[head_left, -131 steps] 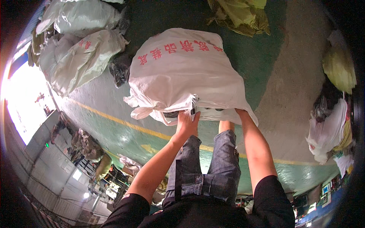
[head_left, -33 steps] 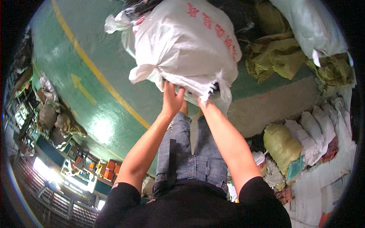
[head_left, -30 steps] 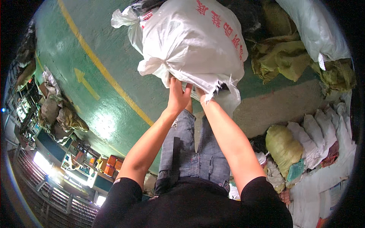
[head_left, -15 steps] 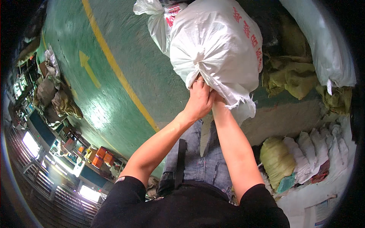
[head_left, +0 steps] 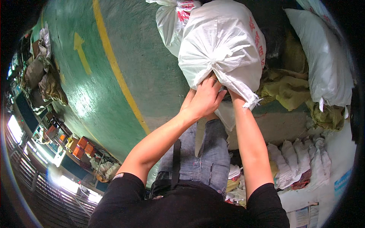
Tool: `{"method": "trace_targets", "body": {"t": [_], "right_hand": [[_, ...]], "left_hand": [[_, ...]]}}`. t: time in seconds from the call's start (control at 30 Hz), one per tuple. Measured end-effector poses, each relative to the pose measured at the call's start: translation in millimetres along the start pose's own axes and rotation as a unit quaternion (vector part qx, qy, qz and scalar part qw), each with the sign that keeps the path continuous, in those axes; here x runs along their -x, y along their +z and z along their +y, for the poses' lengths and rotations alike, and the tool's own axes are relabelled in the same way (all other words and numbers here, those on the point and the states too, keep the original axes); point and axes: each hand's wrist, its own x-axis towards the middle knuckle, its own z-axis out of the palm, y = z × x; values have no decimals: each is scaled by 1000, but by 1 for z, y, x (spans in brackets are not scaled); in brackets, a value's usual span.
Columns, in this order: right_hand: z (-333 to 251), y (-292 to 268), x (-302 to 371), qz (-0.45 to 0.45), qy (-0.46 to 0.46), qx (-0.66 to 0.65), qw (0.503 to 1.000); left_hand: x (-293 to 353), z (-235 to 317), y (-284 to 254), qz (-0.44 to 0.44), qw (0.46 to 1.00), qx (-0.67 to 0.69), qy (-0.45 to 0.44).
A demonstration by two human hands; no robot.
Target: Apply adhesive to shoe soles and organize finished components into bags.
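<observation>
Head view, sack: a bulging white woven sack (head_left: 222, 47) is seen far centre, over the green floor (head_left: 152, 76).
Left hand (head_left: 205, 99): closed on the gathered neck.
Right hand: hidden behind; grip cannot be told.
Handling: judged heavy, soft, slippery weave; best gripped at the knot.

The tied sack (head_left: 224, 49) sits ahead of both hands (head_left: 207, 99), another sack (head_left: 171, 21) just behind-left, the floor stripe (head_left: 114, 68) left, piled sacks (head_left: 323, 60) right.
</observation>
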Motion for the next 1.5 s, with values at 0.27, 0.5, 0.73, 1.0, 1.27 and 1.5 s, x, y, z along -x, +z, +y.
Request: {"method": "trace_targets", "body": {"t": [0.27, 0.5, 0.73, 1.0, 1.27, 1.5], "right_hand": [[-34, -49, 34, -45, -32, 55, 997], [-81, -81, 5, -65, -58, 122, 989], [-83, -117, 60, -27, -10, -132, 991], [-272, -114, 133, -277, 75, -30, 957], [-436, -14, -71, -218, 42, -75, 972], [-471, 163, -313, -242, -246, 268, 900]], "left_hand": [[47, -21, -25, 55, 998, 34, -8], [79, -34, -25, 70, 987, 47, -137], [93, -16, -15, 53, 965, 187, -177], [136, -101, -103, 49, 959, 121, -250], [117, -234, -232, 60, 971, 61, -224], [133, -280, -269, 8, 967, 44, -252]]}}
